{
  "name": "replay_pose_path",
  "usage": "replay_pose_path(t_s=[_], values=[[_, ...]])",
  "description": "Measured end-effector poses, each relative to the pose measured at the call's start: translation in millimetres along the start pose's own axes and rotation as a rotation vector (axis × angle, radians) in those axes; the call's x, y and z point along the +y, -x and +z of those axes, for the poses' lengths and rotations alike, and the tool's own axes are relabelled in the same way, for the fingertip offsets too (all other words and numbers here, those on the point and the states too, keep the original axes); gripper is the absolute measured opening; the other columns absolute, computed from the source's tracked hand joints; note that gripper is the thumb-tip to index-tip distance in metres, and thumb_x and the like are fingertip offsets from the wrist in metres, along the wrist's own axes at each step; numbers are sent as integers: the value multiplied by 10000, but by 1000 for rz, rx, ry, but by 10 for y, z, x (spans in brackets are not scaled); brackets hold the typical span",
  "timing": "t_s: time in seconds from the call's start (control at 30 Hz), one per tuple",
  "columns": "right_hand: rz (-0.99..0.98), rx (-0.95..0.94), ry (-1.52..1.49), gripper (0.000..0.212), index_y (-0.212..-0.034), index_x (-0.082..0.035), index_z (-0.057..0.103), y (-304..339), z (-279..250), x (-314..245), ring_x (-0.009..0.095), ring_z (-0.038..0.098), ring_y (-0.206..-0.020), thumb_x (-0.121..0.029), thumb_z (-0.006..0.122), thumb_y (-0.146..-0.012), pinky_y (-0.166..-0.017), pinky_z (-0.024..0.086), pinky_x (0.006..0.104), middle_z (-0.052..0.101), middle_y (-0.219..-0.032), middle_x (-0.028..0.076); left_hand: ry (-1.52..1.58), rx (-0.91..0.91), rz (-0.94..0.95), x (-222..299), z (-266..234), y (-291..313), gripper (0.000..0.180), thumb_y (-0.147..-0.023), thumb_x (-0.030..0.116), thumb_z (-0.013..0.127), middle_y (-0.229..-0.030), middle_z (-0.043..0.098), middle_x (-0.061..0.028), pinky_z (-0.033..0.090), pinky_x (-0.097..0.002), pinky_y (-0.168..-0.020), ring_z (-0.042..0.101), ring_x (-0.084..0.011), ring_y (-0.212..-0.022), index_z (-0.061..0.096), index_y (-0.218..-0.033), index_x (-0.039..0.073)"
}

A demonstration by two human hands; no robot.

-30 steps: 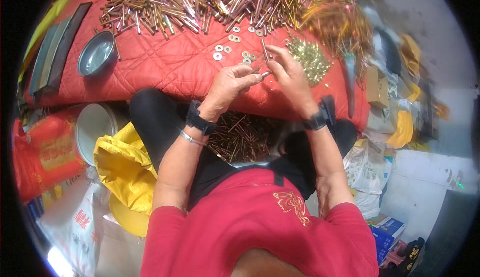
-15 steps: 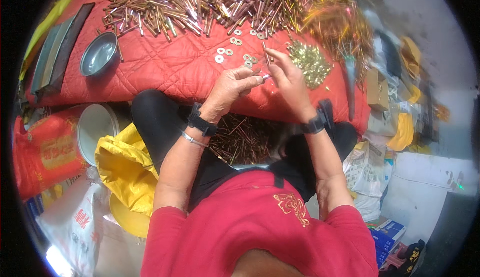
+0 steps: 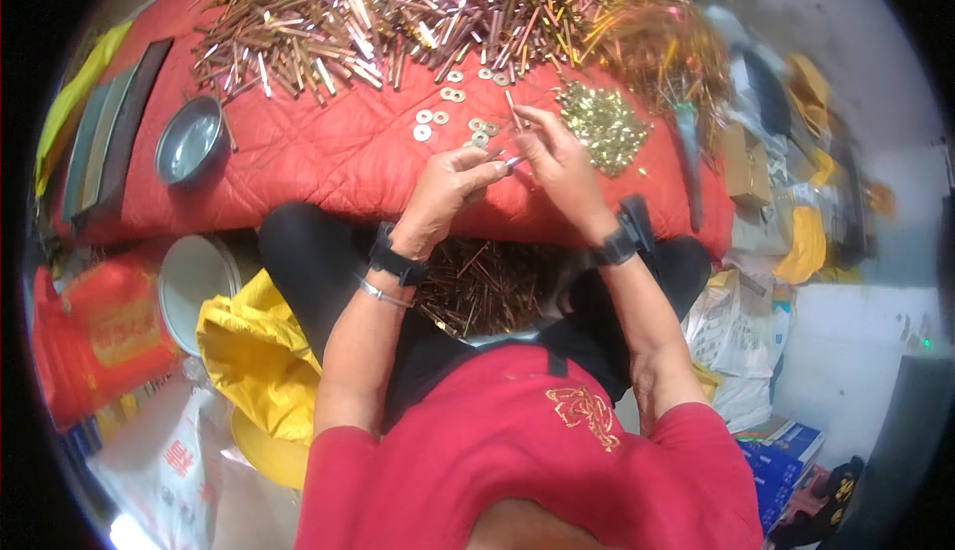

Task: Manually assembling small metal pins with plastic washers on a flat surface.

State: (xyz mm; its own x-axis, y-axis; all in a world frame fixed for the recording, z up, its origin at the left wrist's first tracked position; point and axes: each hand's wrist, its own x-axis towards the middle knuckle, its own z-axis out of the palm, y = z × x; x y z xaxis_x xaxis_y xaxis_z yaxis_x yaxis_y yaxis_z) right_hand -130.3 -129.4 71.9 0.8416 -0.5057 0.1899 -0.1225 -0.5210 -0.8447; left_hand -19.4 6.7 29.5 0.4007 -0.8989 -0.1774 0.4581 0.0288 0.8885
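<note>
My left hand (image 3: 453,180) is closed, thumb and finger pinching a small silvery piece (image 3: 513,163) at the tips. Just right of it, my right hand (image 3: 562,164) is closed around a thin copper-coloured metallic stick (image 3: 511,104) that points up and away from me. Both hands hover over the near edge of a red quilted cover (image 3: 328,157), fingertips close together. Beyond the left hand lie several flat metal rings (image 3: 423,132) with holes. A heap of small gold-coloured pieces (image 3: 602,127) sits beyond the right hand. My fingers partly hide both held things.
A big pile of metallic sticks (image 3: 398,13) covers the far side. At the left are a metal bowl (image 3: 189,142) and a long dark trough (image 3: 114,137). More sticks (image 3: 482,286) lie between my legs. A yellow bag (image 3: 259,351) and a white bucket (image 3: 199,286) stand left.
My right hand has shifted slightly left, and the stick in it tilts more to the left. The left hand stays nearly in place, pinching the small piece. The whole view has shifted a little.
</note>
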Motion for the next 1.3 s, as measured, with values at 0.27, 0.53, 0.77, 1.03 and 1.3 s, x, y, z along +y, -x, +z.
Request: replay_pose_path(t_s=[0.27,0.53,0.77,1.03,1.3], values=[[-156,-57,66,330,-1249,-66,535,-29,46,113,167,600,-837,-67,523,-919,-705,488,308,612,-985,95,-52,32,-46,4,50,20,112,-859,179,674,-632,440,101,217,-194,-482,322,-5,-533,666,-865,67],[-248,-22,3,293,-1175,-34,560,-50,-21,64,292,620,-924,-29,543,-883,-791,493,356,621,-1014,160,47,28,-74,29,-7,3,139,-876,171,647,-580,403,108,188,-183,-440,299,3,-476,662,-924,42],[-45,-94,-90,257,-1165,-41,564,15,76,312,241,634,-846,-100,474,-932,-749,496,356,622,-1051,142,-923,166,540,-103,136,44,149,-826,50,665,-637,560,-29,463,-275,-601,557,-163,-608,664,-965,-6],[-49,319,549,228,-979,-25,625,-479,-998,1000,366,614,-890,-222,596,-868,-782,490,430,632,-959,188,-730,93,528,20,99,-14,61,-813,24,638,-845,531,-83,436,-312,-743,512,-192,-834,618,-862,-6],[39,405,1092,192,-926,-69,593,-973,-1471,1717,373,621,-824,-160,660,-771,-677,514,470,581,-938,171,-1051,190,633,-219,-26,-269,127,-801,66,661,-1173,606,-137,390,-410,-984,551,-294,-1120,640,-922,36]])
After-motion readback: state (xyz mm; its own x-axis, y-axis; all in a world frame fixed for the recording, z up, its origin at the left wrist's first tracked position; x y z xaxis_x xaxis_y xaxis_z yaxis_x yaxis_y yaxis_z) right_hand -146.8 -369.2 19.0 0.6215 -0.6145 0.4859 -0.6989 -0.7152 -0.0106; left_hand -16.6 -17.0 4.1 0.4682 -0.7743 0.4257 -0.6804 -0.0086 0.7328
